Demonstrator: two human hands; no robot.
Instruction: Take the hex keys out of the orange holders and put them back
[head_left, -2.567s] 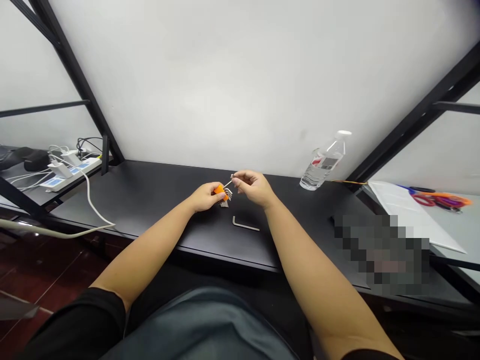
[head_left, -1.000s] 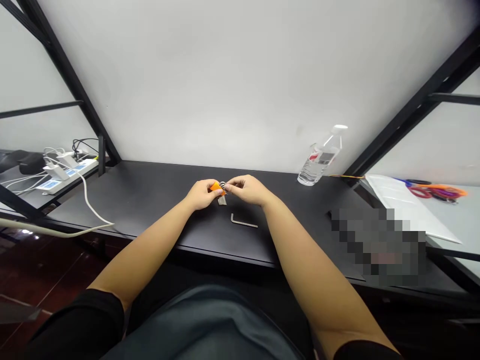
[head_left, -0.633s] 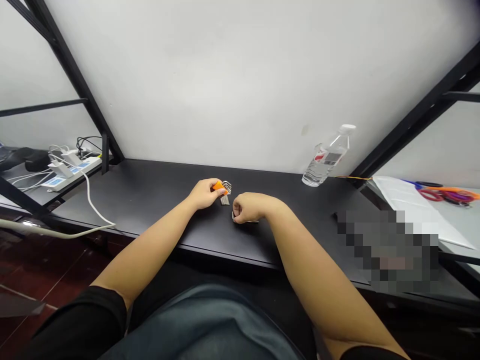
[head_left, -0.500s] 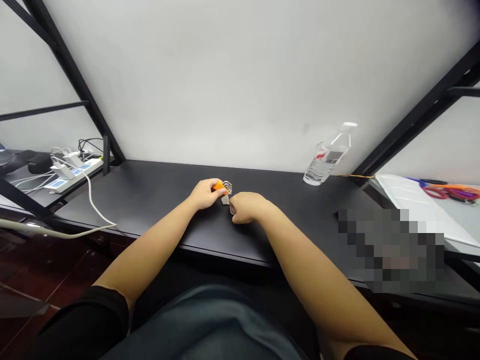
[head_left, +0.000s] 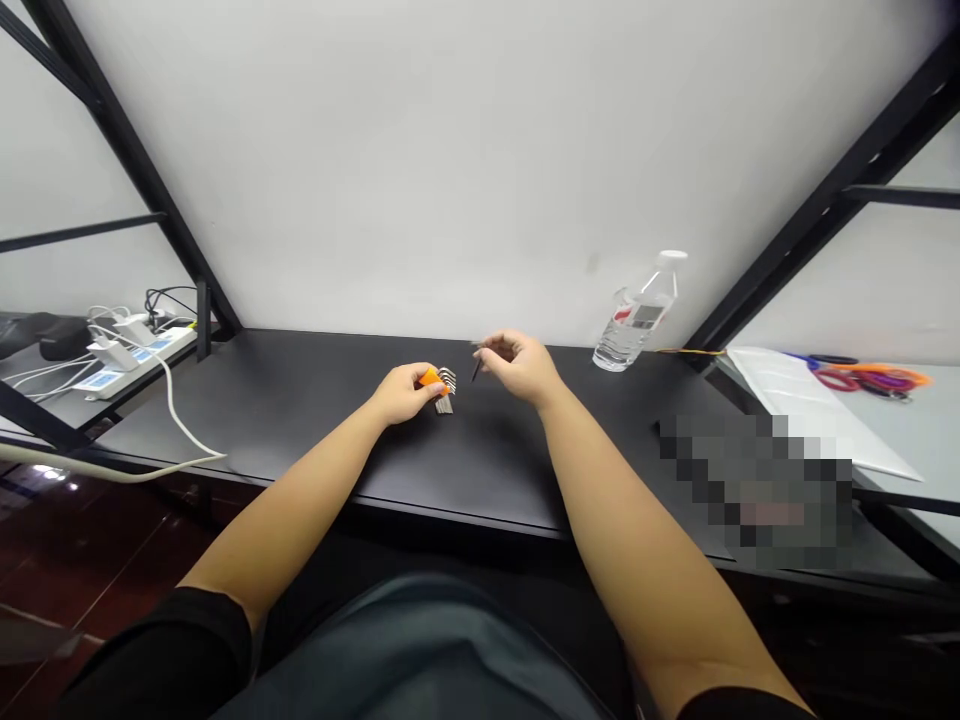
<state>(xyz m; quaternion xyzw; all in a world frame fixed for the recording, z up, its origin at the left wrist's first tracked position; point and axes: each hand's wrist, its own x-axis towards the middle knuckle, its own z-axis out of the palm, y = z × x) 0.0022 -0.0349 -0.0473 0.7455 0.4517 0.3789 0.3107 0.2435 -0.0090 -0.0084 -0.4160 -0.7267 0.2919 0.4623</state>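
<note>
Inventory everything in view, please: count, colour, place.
Orange holder: 1, orange, centre
L-shaped keys: several, silver, in orange holder
Single key: 1, dark-looking, right of centre
Tabletop: 1, black, centre
Bottle: 1, clear, white-capped, tabletop right
Power strip: 1, white, left
Plug adapters: 2, white, left
Cables: several, white and black, left
Flat sheet: 1, white, right
Tangled items: several, multicoloured, right
Pixelated patch: 1, dark, right
Frame bars: several, black, sides
Wall: 1, white, behind
Sleeves: 2, black, bottom
Left hand: 1, bare, holding orange holder
Right hand: 1, bare, holding single key
</note>
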